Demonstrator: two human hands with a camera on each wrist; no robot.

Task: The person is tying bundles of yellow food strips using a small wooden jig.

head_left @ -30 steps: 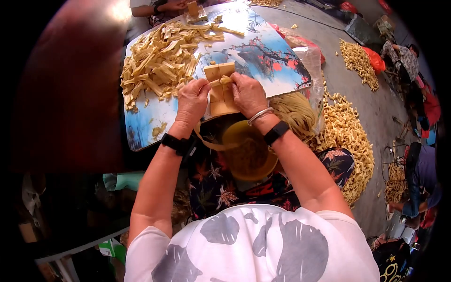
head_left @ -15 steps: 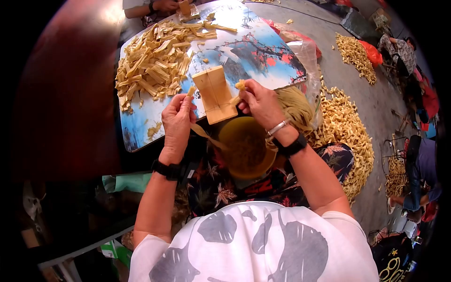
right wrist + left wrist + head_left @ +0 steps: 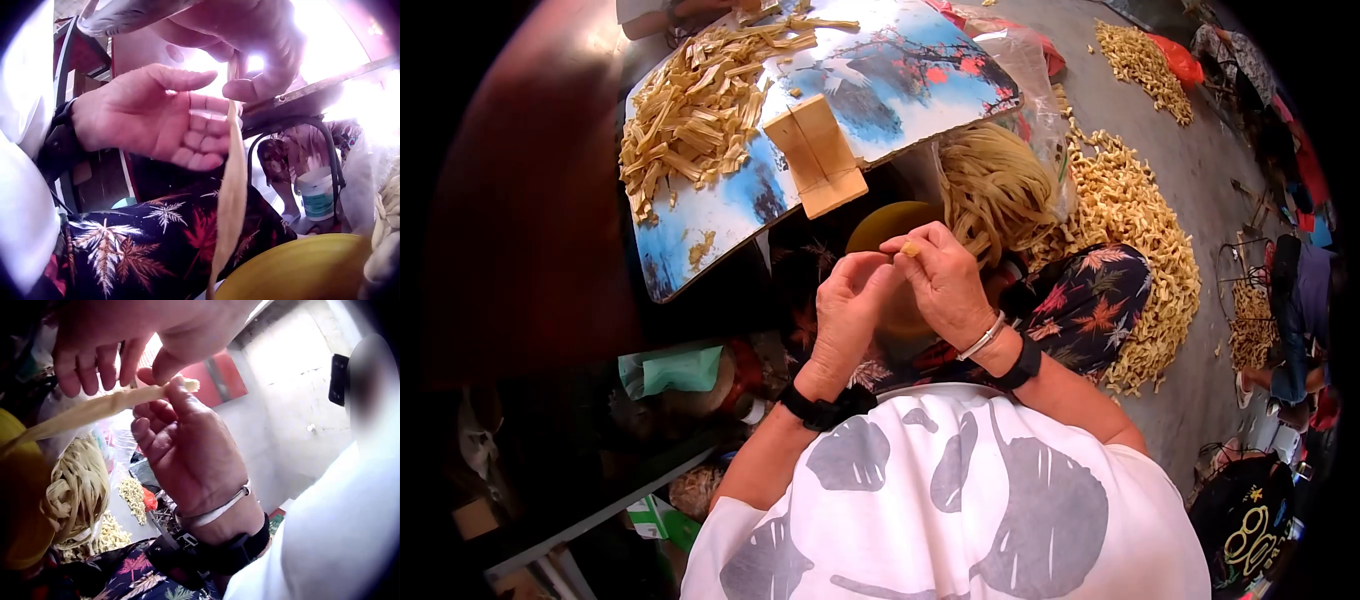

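In front of the lap, my right hand (image 3: 948,285) pinches one end of a soft, flat, pale yellow strip (image 3: 233,194) between thumb and fingers. A short yellow tip (image 3: 911,249) pokes out above its thumb. The strip's long tail hangs down towards a yellow basin (image 3: 300,269). Close beside it is my left hand (image 3: 852,305), palm towards the strip and fingers extended, as the right wrist view shows. An L-shaped wooden block (image 3: 815,150) with a thin line along it stands at the table edge, beyond both hands.
Short yellow pieces (image 3: 695,125) are heaped on the painted table (image 3: 910,90). A bag of long strips (image 3: 1000,185) sits right of the basin. Knotted pieces (image 3: 1135,250) cover the floor at right. Other people (image 3: 1290,300) are at the right edge.
Both hands have moved from beside the wooden block back towards the body and come together. The left hand has let go of the short piece it held. The view has shifted too.
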